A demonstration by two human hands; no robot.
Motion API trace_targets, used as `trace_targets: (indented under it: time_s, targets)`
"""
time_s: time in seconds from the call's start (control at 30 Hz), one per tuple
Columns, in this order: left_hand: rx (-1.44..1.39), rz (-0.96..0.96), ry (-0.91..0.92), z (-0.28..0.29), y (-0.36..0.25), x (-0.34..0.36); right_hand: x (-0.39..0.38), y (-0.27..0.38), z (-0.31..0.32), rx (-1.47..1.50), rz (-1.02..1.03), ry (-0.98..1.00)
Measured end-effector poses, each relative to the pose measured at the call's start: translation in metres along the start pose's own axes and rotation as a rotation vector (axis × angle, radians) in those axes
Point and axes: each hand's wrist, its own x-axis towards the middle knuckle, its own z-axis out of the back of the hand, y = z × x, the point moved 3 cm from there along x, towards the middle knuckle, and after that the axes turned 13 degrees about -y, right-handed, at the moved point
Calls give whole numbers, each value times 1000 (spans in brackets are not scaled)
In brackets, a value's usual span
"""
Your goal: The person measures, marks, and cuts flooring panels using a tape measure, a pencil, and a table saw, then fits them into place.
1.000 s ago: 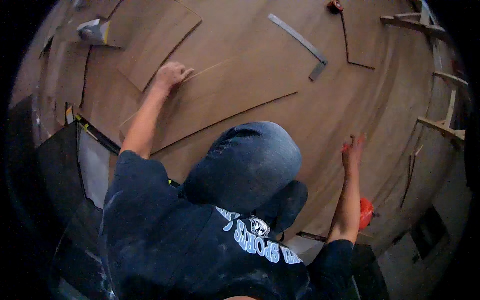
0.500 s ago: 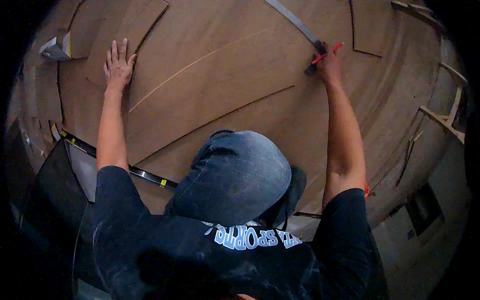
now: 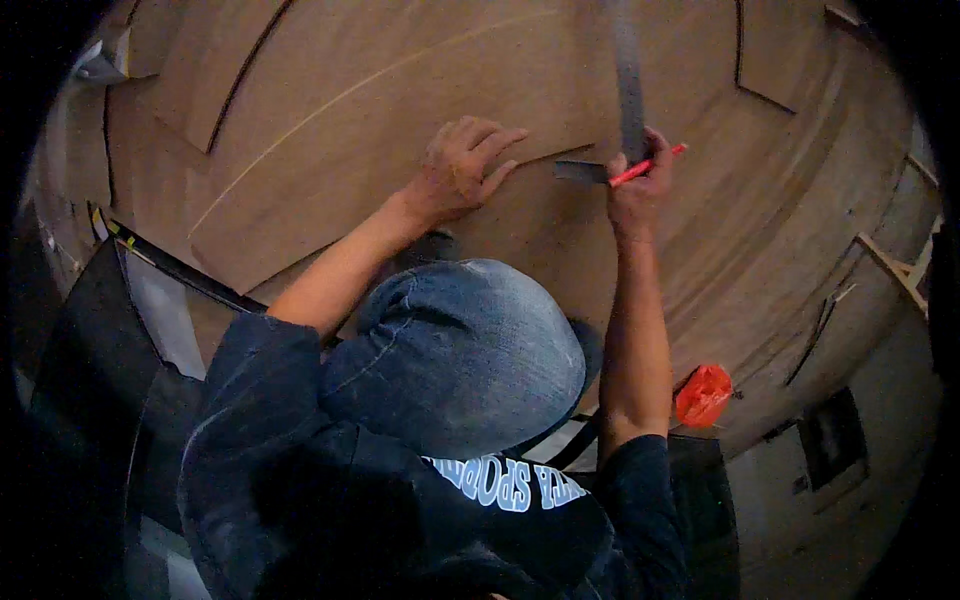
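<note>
My left hand [image 3: 458, 172] rests on a thin brown board [image 3: 330, 165], its fingers spread and pointing right near the board's right corner. It holds nothing. In my right hand [image 3: 640, 195] is an L-shaped metal carpenter's square [image 3: 628, 85], gripped near its corner. Its long blade points away from me, and the short arm reaches left to the tip of the board's near edge. A red pencil [image 3: 650, 166] is tucked in the same hand, slanting up to the right. A pale curved line runs across the board on the left.
Further brown sheets lie at the far left and far right [image 3: 775, 50]. A black level-like bar [image 3: 180, 262] is at the left. An orange-red object [image 3: 704, 395] lies right of my elbow, and wood strips [image 3: 893, 275] stand at the right. My bent jeans-clad knee [image 3: 460, 350] is in front.
My left hand has left the board's far-left edge and moved right and nearer. My right hand has come nearer, turning the square so its long blade points straight away. The orange-red object is now uncovered.
</note>
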Motion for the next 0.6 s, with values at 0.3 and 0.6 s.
trace_targets:
  time_s: [0.3, 0.6]
  targets:
    - [270, -277, 329, -43, 7, 8, -70, -10, -42, -142, -72, -44]
    - [357, -278, 211, -59, 15, 7, -76, -11, -40, -2, -259, -115]
